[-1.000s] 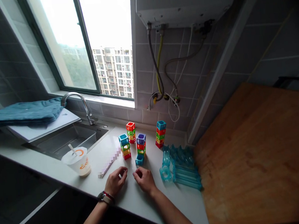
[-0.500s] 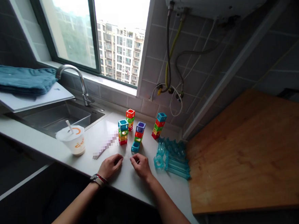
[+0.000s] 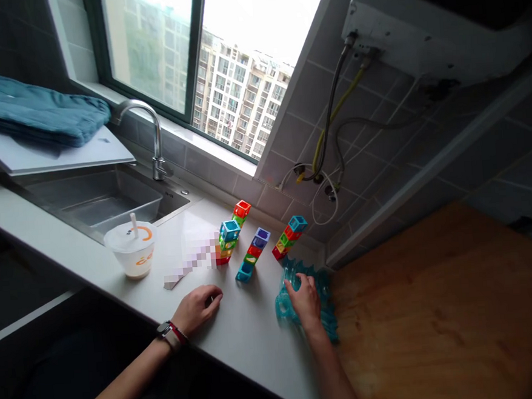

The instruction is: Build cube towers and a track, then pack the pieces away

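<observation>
My left hand (image 3: 198,309) rests on the counter near its front edge, with its fingers curled in and the thumb close to the fingertips; nothing shows in it. Over a group of clear teal plastic track pieces (image 3: 327,314) is my right hand (image 3: 306,299), thumb and fingers apart. Whether it touches them I cannot tell. Several towers of coloured see-through blocks stand beyond my hands: one with a purple top (image 3: 253,255), one with a light-blue top (image 3: 227,241), one with a red top (image 3: 242,209) and one with a teal top (image 3: 289,237).
A lidded cup with a straw (image 3: 133,250) stands left of the towers, beside a blurred pale strip (image 3: 191,264). Further left are the sink (image 3: 106,198), a tap (image 3: 156,140) and a blue cloth on a white board (image 3: 71,155). A wooden board (image 3: 406,317) lies at the right.
My right hand has moved right, from in front of the purple-topped tower to over the teal track pieces, and its fingers have opened. My left hand stays put. The view has tilted.
</observation>
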`<state>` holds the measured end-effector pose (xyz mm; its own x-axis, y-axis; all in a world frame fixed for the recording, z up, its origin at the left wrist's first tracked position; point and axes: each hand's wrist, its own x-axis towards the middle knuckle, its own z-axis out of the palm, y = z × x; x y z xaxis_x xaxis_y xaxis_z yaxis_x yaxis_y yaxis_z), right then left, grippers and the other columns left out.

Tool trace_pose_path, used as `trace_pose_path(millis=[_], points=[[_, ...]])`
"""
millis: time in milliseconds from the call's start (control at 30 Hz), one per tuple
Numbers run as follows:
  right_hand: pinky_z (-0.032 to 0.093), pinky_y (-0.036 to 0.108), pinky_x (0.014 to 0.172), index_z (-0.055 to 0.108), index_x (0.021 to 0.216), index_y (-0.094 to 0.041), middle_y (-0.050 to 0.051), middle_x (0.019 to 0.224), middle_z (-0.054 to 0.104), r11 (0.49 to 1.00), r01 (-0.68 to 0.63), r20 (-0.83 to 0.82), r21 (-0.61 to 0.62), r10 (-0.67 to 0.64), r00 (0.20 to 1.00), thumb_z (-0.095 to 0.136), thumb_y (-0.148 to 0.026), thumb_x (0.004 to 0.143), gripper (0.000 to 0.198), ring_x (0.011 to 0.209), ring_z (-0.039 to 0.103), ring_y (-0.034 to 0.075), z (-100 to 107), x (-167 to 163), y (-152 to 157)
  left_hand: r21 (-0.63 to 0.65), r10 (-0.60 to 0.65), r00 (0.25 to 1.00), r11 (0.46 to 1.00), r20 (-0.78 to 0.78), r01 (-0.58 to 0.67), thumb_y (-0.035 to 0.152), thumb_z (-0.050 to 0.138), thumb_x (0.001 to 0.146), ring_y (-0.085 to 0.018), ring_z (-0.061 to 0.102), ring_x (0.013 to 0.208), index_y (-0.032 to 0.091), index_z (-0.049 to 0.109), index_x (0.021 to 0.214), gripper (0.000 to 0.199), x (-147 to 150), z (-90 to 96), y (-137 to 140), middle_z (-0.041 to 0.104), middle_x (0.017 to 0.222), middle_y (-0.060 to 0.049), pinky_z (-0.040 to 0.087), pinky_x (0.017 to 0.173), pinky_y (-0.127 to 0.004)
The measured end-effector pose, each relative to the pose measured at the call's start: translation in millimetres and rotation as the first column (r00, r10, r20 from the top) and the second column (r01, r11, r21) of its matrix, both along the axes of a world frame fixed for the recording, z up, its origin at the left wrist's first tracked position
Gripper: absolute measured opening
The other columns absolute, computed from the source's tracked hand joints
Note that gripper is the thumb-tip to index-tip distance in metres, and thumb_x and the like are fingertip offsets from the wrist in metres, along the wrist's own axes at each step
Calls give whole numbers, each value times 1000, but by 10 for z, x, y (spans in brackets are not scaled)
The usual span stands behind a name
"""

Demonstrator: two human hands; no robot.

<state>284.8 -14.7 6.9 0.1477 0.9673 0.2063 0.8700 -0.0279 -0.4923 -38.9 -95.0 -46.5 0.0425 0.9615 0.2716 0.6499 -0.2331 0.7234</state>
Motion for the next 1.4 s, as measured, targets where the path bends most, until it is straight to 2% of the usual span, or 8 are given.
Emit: trace_pose_path(millis=[400, 567, 767, 867, 1000, 1133, 1233, 1400], points=[[51, 38, 94, 72, 129, -6, 21, 104, 78, 993, 46, -10, -108, -48, 999, 65, -50, 83, 63, 104, 72, 35, -17, 93, 260, 13, -34, 996, 999, 79, 33, 33, 55, 97, -21, 68, 79, 22, 75, 94, 23, -27, -43, -24, 74, 87, -5, 51, 75, -31], [58, 34, 67, 74, 126, -5, 16, 89, 78, 992, 77, -205, -101, -97, 974, 67, -62, 80, 73, 74, 74, 28, 76, 341, 120, 36, -41, 994, 999, 106, 38, 32, 58, 96, -20, 68, 80, 23, 75, 92, 20, -29, -41, -26, 74, 86, -4, 52, 76, -30], [61, 32, 56, 67, 132, -3, 10, 85, 74, 992, 97, -478, -85, -126, 870, 65, -72, 80, 87, 60, 69, 21, 175, 539, -187, 63, 47, 977, 996, 210, -61, 38, 55, 99, -18, 69, 74, 20, 73, 98, 26, 69, 38, -132, 75, 84, -4, 55, 75, -28], [63, 33, 60, 67, 132, -7, 7, 86, 72, 994, 82, -691, -71, -108, 714, 77, -66, 75, 82, 63, 67, 19, 188, 438, -378, -48, 36, 945, 999, 324, -21, 43, 57, 99, -18, 70, 75, 20, 72, 98, 28, 232, 175, -212, 75, 85, -4, 56, 70, -27], [64, 37, 68, 70, 127, -13, 8, 95, 73, 993, -60, -904, -106, -72, 422, 85, -54, 74, 69, 65, 66, 16, 82, 37, -736, -205, -67, 879, 961, 472, 184, 49, 60, 97, -23, 73, 93, 21, 68, 122, 38, 516, 357, -304, 77, 106, -8, 59, 72, -29], [64, 41, 74, 72, 126, -19, 15, 119, 71, 947, -297, -961, -124, -41, 273, 88, -51, 74, 64, 91, 72, 25, -158, -371, -1105, -227, -68, 746, 931, 662, 286, 51, 66, 93, -29, 70, 114, 23, 53, 146, 61, 684, 439, -373, 70, 131, -15, 61, 87, -37], [63, 43, 77, 70, 130, -22, 13, 119, 71, 883, -458, -957, -106, 35, 289, 91, -48, 72, 67, 94, 70, 27, -272, -520, -1241, -275, 20, 735, 934, 678, 228, 54, 66, 92, -27, 72, 100, 20, 54, 147, 66, 672, 486, -419, 72, 123, -15, 61, 78, -35], [57, 36, 77, 67, 134, -24, 9, 111, 75, 796, -598, -884, -88, 215, 416, 82, -48, 83, 58, 88, 68, 23, -180, -579, -1157, -313, 7, 841, 930, 541, 194, 55, 72, 87, -19, 67, 75, 21, 68, 133, 57, 582, 566, -498, 76, 100, -7, 56, 65, -27]])
